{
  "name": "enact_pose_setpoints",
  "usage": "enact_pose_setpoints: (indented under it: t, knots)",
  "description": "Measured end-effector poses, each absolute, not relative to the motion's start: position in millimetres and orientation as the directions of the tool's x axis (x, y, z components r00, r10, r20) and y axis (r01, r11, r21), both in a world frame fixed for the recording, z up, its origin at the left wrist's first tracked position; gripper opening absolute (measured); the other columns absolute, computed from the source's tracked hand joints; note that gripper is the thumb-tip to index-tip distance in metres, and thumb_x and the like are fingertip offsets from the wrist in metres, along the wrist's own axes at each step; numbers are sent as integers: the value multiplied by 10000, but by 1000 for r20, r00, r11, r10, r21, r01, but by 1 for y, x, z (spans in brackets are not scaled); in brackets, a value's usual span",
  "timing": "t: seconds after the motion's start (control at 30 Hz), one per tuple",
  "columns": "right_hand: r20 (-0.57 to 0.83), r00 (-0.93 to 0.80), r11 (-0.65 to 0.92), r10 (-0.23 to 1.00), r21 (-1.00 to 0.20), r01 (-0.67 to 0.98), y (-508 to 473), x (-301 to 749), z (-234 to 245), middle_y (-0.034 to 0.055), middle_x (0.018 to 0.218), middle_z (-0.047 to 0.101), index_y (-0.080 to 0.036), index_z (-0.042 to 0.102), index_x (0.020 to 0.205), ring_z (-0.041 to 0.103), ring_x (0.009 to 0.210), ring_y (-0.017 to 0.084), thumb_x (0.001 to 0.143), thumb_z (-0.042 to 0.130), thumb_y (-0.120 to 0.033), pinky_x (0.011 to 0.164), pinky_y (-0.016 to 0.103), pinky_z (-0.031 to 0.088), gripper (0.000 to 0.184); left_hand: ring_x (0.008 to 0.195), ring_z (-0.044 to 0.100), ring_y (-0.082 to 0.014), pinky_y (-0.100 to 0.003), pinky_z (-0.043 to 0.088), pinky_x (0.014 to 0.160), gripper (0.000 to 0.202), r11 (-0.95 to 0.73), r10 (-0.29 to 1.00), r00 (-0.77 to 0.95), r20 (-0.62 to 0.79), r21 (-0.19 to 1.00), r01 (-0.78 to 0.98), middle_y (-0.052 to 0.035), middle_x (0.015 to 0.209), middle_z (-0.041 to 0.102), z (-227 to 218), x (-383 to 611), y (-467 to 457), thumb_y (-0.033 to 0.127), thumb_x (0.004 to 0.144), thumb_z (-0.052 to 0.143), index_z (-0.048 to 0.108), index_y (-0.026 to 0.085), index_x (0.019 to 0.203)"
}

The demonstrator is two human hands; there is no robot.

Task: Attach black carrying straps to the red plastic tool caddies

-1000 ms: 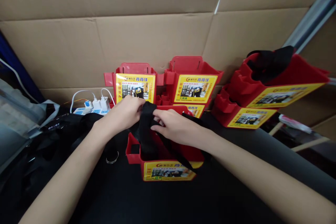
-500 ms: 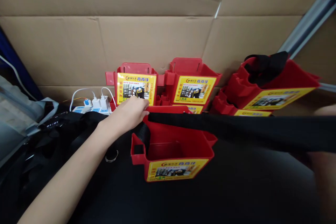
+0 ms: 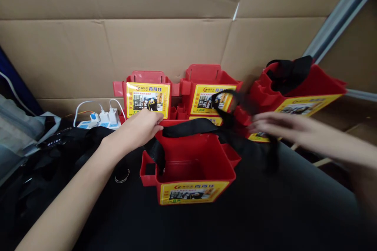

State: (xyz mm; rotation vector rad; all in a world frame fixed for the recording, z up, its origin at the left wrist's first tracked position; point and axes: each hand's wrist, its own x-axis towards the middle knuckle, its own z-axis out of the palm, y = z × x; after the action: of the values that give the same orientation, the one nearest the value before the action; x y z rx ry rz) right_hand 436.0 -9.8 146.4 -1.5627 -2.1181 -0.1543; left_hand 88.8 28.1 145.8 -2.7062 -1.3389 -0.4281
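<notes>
The bare left hand (image 3: 141,125) pinches the flat black fabric strap (image 3: 191,126) at the back-left corner of the open, red plastic box with a yellow label (image 3: 188,147). A firm pinch there should anchor the strap. The box stands inward from the right edge of the smooth black table (image 3: 250,211). Nearer that edge, the blurred bare right hand (image 3: 277,125) is beside looping slack; I cannot tell whether it grips. Untwisting the slack before pulling seems wise.
</notes>
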Motion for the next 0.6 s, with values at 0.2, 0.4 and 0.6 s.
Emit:
enact_pose_setpoints:
  t: [0.2,0.4,0.6]
  knots:
    - [582,-547,619,601,94,780,-16,337,141,121,1174,553,-159,517,1162,490,1121,247,889,427,-261,960,406,392,305,513,445,-114,-244,283,501,164,-621,752,587,299,23,784,-18,598,515,145,89,29,233,832,476,501,164,686]
    - [368,-747,598,553,450,664,-1,284,139,145,1038,592,-113,599,1036,519,955,275,866,444,-186,789,408,424,242,522,460,-118,-242,315,509,117,-622,747,587,311,16,783,-31,634,543,141,88,31,223,824,487,528,161,733]
    - [545,-638,755,544,13,655,2,318,147,69,821,575,-168,607,780,539,799,192,860,498,-271,725,335,435,170,538,463,-121,-246,312,518,134,-619,751,582,312,26,785,-32,634,537,141,87,32,237,827,482,514,161,722]
